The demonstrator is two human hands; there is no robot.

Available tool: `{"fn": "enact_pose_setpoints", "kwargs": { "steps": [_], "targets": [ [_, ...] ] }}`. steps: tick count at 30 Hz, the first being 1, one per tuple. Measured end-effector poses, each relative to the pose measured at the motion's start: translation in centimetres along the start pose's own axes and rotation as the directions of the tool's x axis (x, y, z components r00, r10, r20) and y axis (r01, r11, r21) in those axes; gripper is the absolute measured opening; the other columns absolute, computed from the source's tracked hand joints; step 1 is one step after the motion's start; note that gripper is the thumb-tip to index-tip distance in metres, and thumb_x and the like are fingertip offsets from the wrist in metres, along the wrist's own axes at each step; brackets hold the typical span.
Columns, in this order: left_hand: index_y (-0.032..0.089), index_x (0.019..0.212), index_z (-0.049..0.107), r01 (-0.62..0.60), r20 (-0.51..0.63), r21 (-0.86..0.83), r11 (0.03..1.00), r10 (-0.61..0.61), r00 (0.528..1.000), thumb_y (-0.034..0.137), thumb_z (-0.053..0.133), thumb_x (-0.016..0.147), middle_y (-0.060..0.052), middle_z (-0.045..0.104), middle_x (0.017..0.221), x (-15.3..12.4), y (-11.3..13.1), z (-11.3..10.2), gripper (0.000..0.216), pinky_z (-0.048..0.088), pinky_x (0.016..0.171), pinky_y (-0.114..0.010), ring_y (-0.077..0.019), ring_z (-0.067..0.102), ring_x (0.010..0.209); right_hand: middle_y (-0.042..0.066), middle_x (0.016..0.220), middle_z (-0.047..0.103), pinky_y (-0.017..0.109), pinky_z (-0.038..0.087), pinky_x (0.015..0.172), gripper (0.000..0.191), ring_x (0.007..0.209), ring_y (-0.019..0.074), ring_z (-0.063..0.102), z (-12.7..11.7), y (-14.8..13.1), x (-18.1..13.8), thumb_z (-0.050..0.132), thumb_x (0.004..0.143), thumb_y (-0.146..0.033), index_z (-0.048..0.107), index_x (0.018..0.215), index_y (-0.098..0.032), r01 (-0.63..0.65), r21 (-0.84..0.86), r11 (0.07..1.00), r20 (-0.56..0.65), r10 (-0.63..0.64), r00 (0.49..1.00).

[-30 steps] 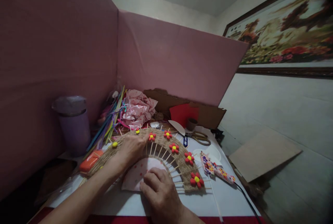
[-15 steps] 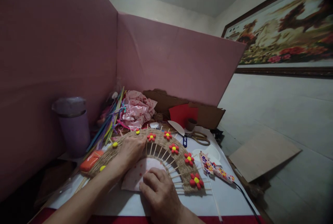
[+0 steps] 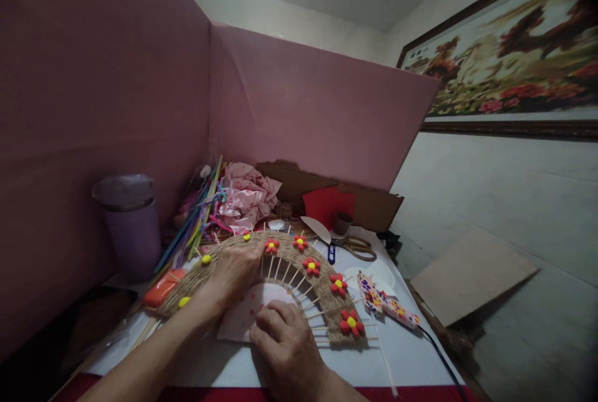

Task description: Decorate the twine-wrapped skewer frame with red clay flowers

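Note:
A half-round fan of jute twine woven over wooden sticks (image 3: 322, 299) lies on the white table top (image 3: 411, 358). Red clay flowers with yellow centres (image 3: 351, 323) run along its right arc and small yellow clay dots (image 3: 206, 258) along its left. My left hand (image 3: 236, 271) lies across the top of the woven band, fingers curled, fingertips pressing near a flower. My right hand (image 3: 287, 343) rests with curled fingers on the pink dotted centre piece (image 3: 243, 315) at the fan's base.
A lilac lidded cup (image 3: 131, 224) stands at left beside coloured straws (image 3: 194, 221) and crumpled pink paper (image 3: 245, 196). Scissors (image 3: 355, 246), red paper (image 3: 327, 202), an orange block (image 3: 161, 287) and a patterned glue gun (image 3: 387, 305) with black cord lie around. Pink boards wall the back.
Between the earliest frame and now the view shifted slightly, bringing a second yellow dot into sight on the fan's left arc. Both hands have kept their places on the fan.

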State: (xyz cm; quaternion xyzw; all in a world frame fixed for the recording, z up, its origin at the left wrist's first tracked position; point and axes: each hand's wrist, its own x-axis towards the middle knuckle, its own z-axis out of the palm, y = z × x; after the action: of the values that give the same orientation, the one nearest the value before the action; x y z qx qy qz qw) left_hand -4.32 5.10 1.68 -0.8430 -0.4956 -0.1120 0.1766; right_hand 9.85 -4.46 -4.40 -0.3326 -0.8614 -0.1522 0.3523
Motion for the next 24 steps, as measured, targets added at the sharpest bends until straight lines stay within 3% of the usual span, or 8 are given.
{"fn": "enact_pose_setpoints", "kwargs": {
  "steps": [14,24],
  "targets": [
    [0.023,0.134,0.041,0.001,-0.034,0.001,1.0,-0.001,0.999,0.008,0.042,0.08,-0.01,0.067,0.067,-0.1,-0.5,1.0,0.056,0.043,0.054,-0.032,-0.0239,0.063,0.058,0.009,0.086,0.059,0.036,0.042,0.074,0.02,0.09,0.0222,0.048,0.1,0.0,-0.1,0.043,0.082,-0.019,0.061,0.09,-0.018,-0.011,-0.008,1.0,0.017,0.011,1.0],
    [0.025,0.134,0.04,0.001,0.004,-0.047,0.999,-0.001,1.0,0.008,0.04,0.08,-0.011,0.067,0.071,-0.3,-0.4,1.0,0.057,0.043,0.057,-0.032,-0.0223,0.062,0.06,0.009,0.086,0.059,0.036,0.042,0.074,0.019,0.089,0.0228,0.048,-0.1,0.0,0.0,0.043,0.082,-0.018,0.06,0.088,-0.016,-0.017,-0.012,1.0,0.038,0.017,0.999]
  ]
}}
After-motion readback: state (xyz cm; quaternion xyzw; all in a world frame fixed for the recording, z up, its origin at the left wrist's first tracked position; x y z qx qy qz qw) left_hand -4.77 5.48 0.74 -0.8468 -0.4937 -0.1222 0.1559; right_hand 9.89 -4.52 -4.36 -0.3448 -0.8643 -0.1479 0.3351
